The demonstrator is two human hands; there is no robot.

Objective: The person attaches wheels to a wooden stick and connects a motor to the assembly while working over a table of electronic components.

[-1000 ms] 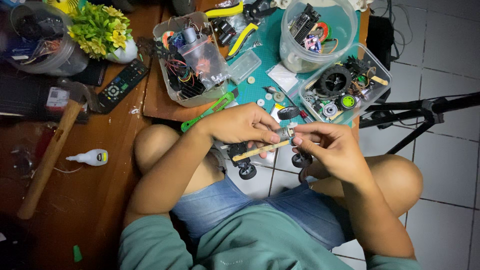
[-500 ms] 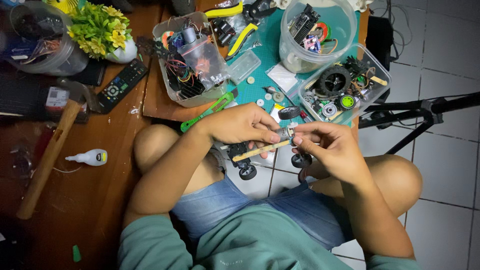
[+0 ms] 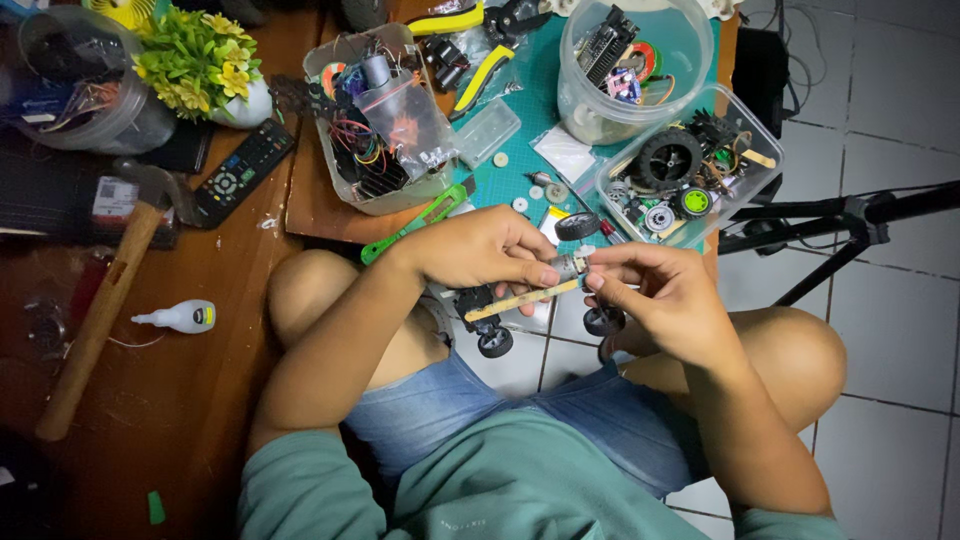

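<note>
**Small wheeled chassis held over the lap**

Cluttered wooden surface (image 3: 300,210) carries a green cutting mat (image 3: 520,100), tubs of parts and a hammer (image 3: 100,300). Seen from the head camera, the left hand (image 3: 480,250) pinches a small wheeled chassis (image 3: 520,300) above the knees, while the right hand (image 3: 660,295) has its fingers (image 3: 605,280) closed on the chassis's end.

Wooden table (image 3: 250,330): hammer (image 3: 95,320), glue bottle (image 3: 180,317), remote (image 3: 240,173), green mat (image 3: 530,110).
</note>
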